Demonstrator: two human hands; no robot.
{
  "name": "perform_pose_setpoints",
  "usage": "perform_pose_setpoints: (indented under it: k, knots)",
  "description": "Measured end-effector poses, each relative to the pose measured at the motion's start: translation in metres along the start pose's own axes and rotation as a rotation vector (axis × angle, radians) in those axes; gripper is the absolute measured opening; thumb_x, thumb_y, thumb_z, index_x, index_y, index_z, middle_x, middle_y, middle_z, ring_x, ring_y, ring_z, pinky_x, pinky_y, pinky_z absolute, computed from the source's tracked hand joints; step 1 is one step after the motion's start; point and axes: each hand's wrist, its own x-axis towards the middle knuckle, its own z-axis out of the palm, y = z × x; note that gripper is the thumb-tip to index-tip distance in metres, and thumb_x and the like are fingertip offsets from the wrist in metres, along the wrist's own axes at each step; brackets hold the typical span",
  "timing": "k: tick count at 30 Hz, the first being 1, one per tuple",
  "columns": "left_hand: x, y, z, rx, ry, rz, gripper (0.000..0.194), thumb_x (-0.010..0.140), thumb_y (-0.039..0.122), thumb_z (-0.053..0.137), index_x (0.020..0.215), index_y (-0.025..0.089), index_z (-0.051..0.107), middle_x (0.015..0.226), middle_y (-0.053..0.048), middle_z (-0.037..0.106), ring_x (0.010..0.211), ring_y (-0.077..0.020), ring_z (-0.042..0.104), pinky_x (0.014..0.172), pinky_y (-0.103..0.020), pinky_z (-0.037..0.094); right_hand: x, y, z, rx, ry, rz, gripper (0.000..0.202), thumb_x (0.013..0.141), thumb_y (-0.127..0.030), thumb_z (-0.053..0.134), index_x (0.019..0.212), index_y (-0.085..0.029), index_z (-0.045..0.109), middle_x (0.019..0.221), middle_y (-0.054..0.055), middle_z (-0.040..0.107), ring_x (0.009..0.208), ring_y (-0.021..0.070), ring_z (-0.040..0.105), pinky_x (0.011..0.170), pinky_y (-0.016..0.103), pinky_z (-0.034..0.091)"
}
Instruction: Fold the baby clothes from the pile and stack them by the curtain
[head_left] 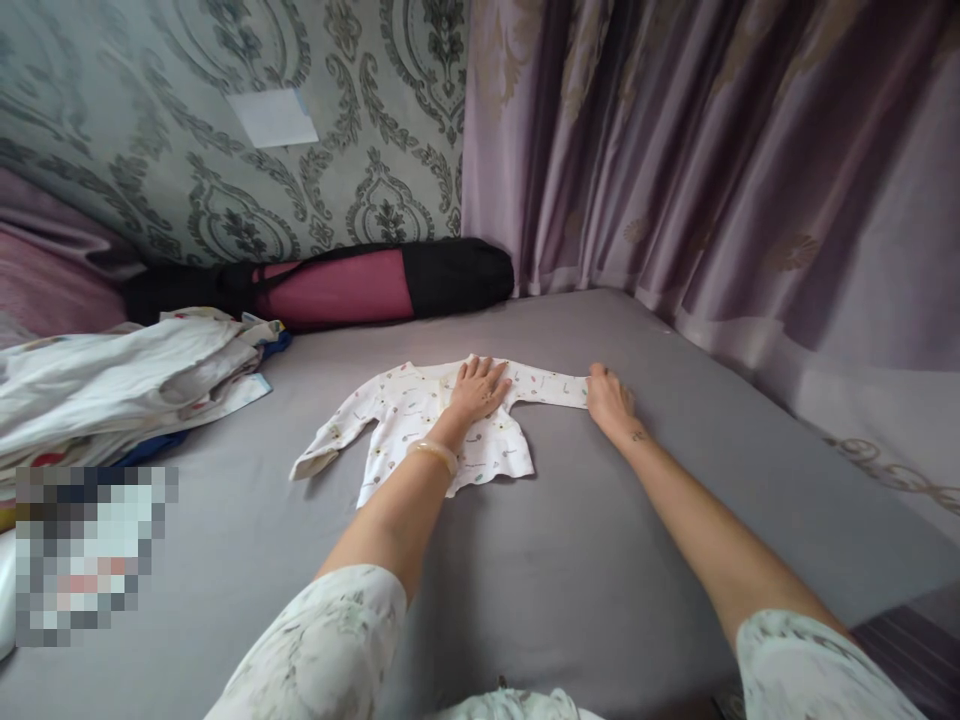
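Note:
A small white long-sleeved shirt [405,410] with a scattered print lies spread on the grey bed sheet [570,560]. My left hand [478,388] rests flat on its upper chest near the shoulder, fingers spread. At the cuff of the sleeve stretched out to the right, my right hand [609,398] has its fingers closed on the fabric. The sleeve between my hands runs straight. On the left side, the other sleeve slants down toward me. My left forearm covers part of the shirt's lower body.
A pile of white and coloured clothes [142,380] lies at the left. Behind it, a long black and dark red bag [337,287] rests along the patterned wall [360,150]. Purple curtains [675,150] hang along the bed's far right side. A blurred patch hides something at lower left.

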Motion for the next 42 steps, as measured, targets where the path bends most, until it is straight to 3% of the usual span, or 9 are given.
perform_pose_setpoints:
  k: [5,9,12,17,22,31,35,38,42]
  knots:
    - [0.001,0.0,0.0,0.008,0.0,-0.008,0.057,0.097,0.053,0.025,0.147,0.028,0.038,0.155,-0.005,0.035,0.145,-0.0301,0.023,0.118,-0.048,0.016,-0.007,-0.013,-0.011,-0.184,0.036,-0.008,0.04,0.09,-0.002,0.029,0.116,-0.005,0.059,0.117,0.024,0.06,0.11,0.0321,0.058,0.086,0.041,0.042]
    - [-0.001,0.002,-0.001,0.021,0.009,0.0,0.058,0.098,0.052,0.025,0.147,0.025,0.039,0.154,-0.008,0.036,0.144,-0.0314,0.025,0.117,-0.049,0.017,-0.006,-0.043,-0.007,-0.135,0.083,-0.241,0.044,0.093,-0.007,0.026,0.119,-0.007,0.061,0.127,0.023,0.057,0.124,0.0317,0.048,0.099,0.044,0.035]
    - [-0.003,0.004,-0.004,0.051,0.013,-0.002,0.057,0.098,0.049,0.026,0.148,0.024,0.038,0.154,-0.008,0.036,0.144,-0.0316,0.026,0.117,-0.048,0.018,-0.006,-0.078,0.007,0.038,-0.011,-0.504,0.048,0.098,-0.02,0.024,0.138,-0.013,0.048,0.147,0.014,0.045,0.139,0.025,0.034,0.112,0.041,0.024]
    - [-0.002,0.004,-0.003,0.098,-0.044,-0.009,0.057,0.096,0.035,0.03,0.151,0.019,0.031,0.156,-0.008,0.032,0.145,-0.0312,0.023,0.118,-0.047,0.018,-0.007,-0.116,0.03,0.163,-0.196,-0.503,0.062,0.1,-0.041,0.014,0.153,-0.009,0.025,0.159,0.011,0.024,0.147,0.0229,0.018,0.118,0.041,0.013]
    - [-0.002,0.003,-0.002,0.088,-0.005,0.001,0.056,0.098,0.043,0.027,0.15,0.024,0.034,0.156,-0.008,0.033,0.145,-0.0314,0.024,0.118,-0.048,0.018,-0.007,-0.101,0.031,0.103,-0.231,-0.436,0.069,0.099,-0.047,0.01,0.154,-0.006,0.02,0.16,0.011,0.022,0.148,0.0235,0.014,0.119,0.044,0.01]
    - [-0.003,0.005,-0.002,0.038,-0.001,0.0,0.059,0.098,0.051,0.024,0.149,0.025,0.035,0.156,-0.008,0.033,0.145,-0.0322,0.023,0.118,-0.049,0.017,-0.01,-0.048,0.018,-0.1,-0.23,-0.319,0.06,0.1,-0.046,0.015,0.154,-0.022,0.024,0.161,0.009,0.02,0.147,0.0283,0.016,0.115,0.055,0.013]
    - [0.001,0.002,-0.002,0.005,-0.028,-0.005,0.059,0.097,0.053,0.025,0.149,0.025,0.035,0.157,-0.007,0.03,0.146,-0.0317,0.019,0.118,-0.05,0.014,-0.005,-0.028,0.013,-0.139,-0.212,-0.278,0.058,0.1,-0.042,0.017,0.153,-0.022,0.026,0.16,0.011,0.023,0.146,0.0286,0.02,0.114,0.054,0.018]
    - [0.006,-0.001,-0.009,-0.115,-0.103,-0.01,0.061,0.098,0.054,0.023,0.149,0.022,0.034,0.158,-0.009,0.029,0.147,-0.0294,0.019,0.118,-0.049,0.015,-0.004,-0.039,0.005,-0.119,-0.228,-0.233,0.058,0.1,-0.04,0.019,0.152,-0.017,0.03,0.159,0.015,0.022,0.145,0.0301,0.021,0.114,0.056,0.017]
    - [-0.001,-0.01,-0.03,-0.305,-0.019,-0.082,0.057,0.099,0.043,0.029,0.146,0.012,0.036,0.153,-0.014,0.036,0.143,-0.0219,0.031,0.116,-0.035,0.027,-0.012,-0.098,0.0,-0.016,-0.124,-0.362,0.058,0.099,-0.033,0.02,0.15,-0.01,0.03,0.158,0.016,0.024,0.146,0.0274,0.018,0.117,0.051,0.012]
